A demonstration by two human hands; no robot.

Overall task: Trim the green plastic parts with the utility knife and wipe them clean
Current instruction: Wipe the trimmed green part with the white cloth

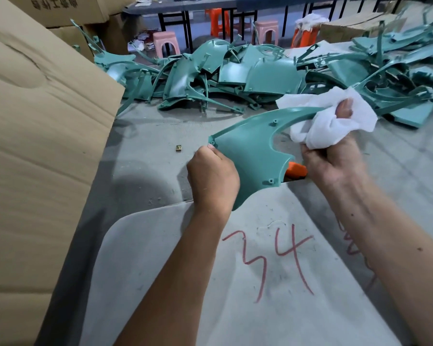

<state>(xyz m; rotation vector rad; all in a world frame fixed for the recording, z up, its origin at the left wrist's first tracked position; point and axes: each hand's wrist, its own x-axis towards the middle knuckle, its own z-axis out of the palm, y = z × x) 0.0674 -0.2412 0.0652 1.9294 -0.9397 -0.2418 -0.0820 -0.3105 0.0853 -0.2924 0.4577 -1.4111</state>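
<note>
Orange utility knife (296,170) mostly hidden behind green part (250,156) and right hand (335,163); blade unseen.

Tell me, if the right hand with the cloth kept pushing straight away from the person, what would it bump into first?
Probably the pile of green parts just beyond the right hand and its white cloth; only a little bare table seems to lie between, though depth is hard to judge.

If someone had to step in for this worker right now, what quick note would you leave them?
Left hand grips the lower edge of a green part, held above the table.
Right hand holds a white cloth wrapped over the part's narrow tip, wiping.
An orange object, possibly the knife, shows partly behind the part.
Whether this piece is trimmed, I can't tell.
Left: the pile of green parts beyond.
</note>
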